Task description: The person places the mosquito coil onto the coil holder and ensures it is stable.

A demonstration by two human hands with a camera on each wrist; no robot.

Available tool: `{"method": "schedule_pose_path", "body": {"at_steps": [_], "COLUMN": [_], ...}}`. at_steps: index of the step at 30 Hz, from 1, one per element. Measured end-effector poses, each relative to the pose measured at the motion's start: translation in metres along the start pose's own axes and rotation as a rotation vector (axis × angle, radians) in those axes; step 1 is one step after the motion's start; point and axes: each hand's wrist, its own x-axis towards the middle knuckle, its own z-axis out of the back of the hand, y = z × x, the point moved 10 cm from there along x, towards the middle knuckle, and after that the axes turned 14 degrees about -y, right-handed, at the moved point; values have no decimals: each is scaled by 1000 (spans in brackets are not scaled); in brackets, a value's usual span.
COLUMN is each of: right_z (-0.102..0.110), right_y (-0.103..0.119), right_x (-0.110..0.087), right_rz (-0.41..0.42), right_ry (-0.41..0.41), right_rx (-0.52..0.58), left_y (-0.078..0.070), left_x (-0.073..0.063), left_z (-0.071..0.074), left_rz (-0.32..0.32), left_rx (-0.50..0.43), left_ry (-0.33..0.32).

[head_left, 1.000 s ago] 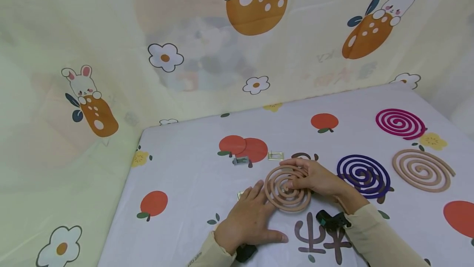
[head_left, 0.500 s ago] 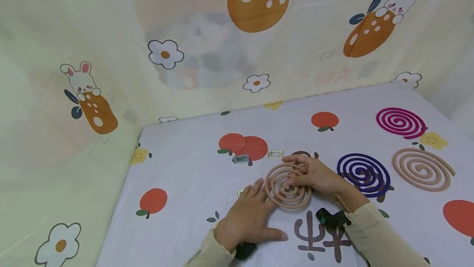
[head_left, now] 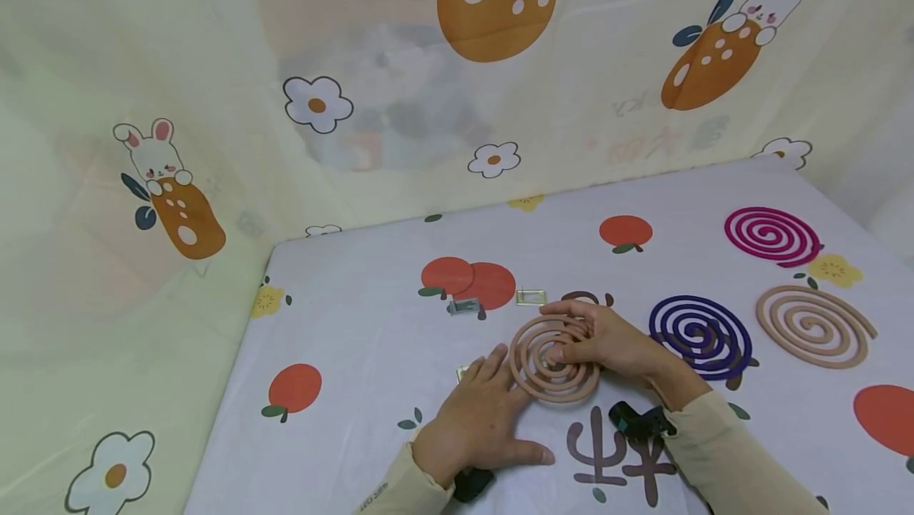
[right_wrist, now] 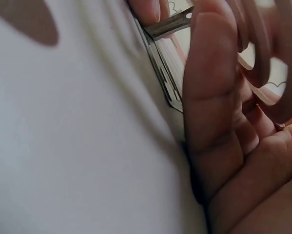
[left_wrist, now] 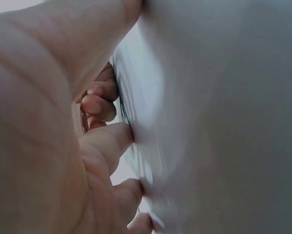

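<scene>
A tan mosquito coil [head_left: 555, 398] is held, tilted above the table, by my right hand [head_left: 610, 347], with the thumb at its centre. In the right wrist view, the coil [right_wrist: 262, 53] hangs beside my fingers. A thin metal coil stand [right_wrist: 171, 26] with an upright tongue shows under it there, its base on the table. My left hand [head_left: 473, 424] lies spread beside the coil, fingers straight and thumb out. Its fingertips [left_wrist: 120, 132] touch the tabletop in the left wrist view. A small metal piece [head_left: 462, 374] peeks out beside the left fingers, mostly hidden.
To the right lie a dark blue coil [head_left: 695, 331], another tan coil [head_left: 814, 330] and a pink coil [head_left: 769, 234]. Two small metal stands [head_left: 531, 297] [head_left: 465, 306] sit behind the hands. A printed cloth [head_left: 357, 388] covers the table, and a printed curtain [head_left: 400, 205] hangs behind it.
The tan coil and both hands stay almost in place. The right hand shifts very slightly; the whole view tips a little.
</scene>
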Motion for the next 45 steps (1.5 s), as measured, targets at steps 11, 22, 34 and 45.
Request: {"method": "schedule_pose_path", "body": {"at_steps": [11,22,34,45], "right_z": [0,1,2,-3], "right_y": [0,-1,0,-4], "right_x": [1,1,1,2], "right_rz": [-22,-34,-20,-18], "right_ry": [-4,-26,-28,27], "right_rx": [29,57,-3,73], "left_y": [-1,0,-2,-2], "left_x": [1,0,-1,-1], "left_z": [3,0,5,4], "left_rz": [-3,1,-20,-12], "left_rx": [1,-13,4,5], "left_ry": [-9,4,-41,-27]}}
